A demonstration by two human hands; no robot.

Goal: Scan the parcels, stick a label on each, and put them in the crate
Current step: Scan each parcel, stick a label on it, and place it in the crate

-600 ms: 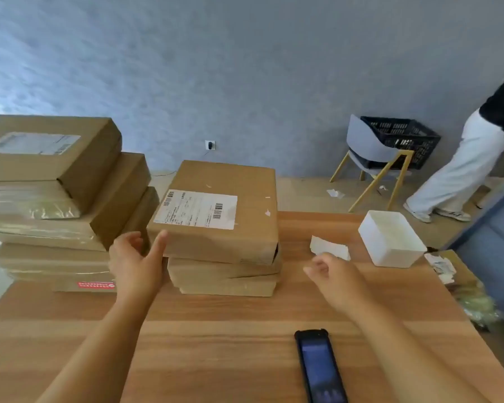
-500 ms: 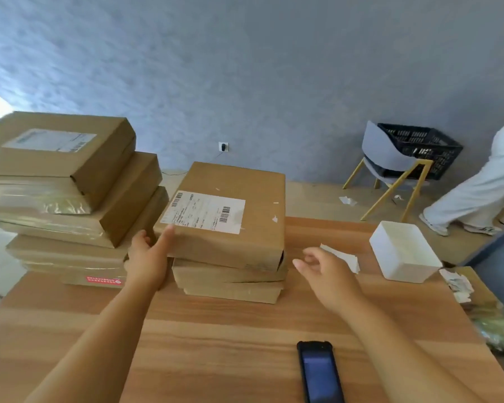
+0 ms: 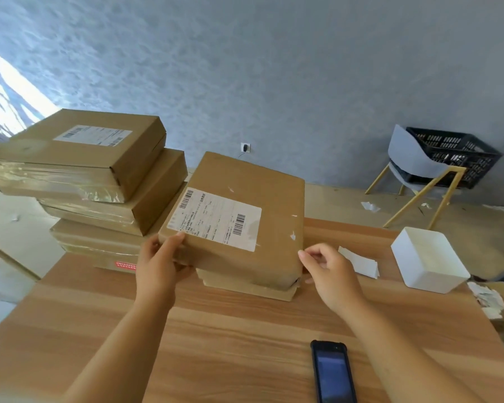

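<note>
A brown cardboard parcel (image 3: 262,193) with a white shipping label (image 3: 216,219) tops a short stack in the middle of the wooden table (image 3: 216,330). My left hand (image 3: 160,263) grips its near left corner, thumb on top. My right hand (image 3: 329,271) is at its near right corner, fingers curled against the edge. A taller stack of parcels (image 3: 93,181) stands to the left. The black handheld scanner (image 3: 332,373) lies on the table near my right forearm. A black crate (image 3: 460,155) sits behind a chair at the far right.
A white open box (image 3: 428,260) stands on the table at the right, with loose white label sheets (image 3: 358,263) beside it. Paper scraps (image 3: 489,298) litter the right edge. A grey chair (image 3: 413,167) with yellow legs stands on the floor beyond.
Both hands moved forward to the top parcel; the left now grips its corner and the right has reached its right corner. The person at the far right has left the view.
</note>
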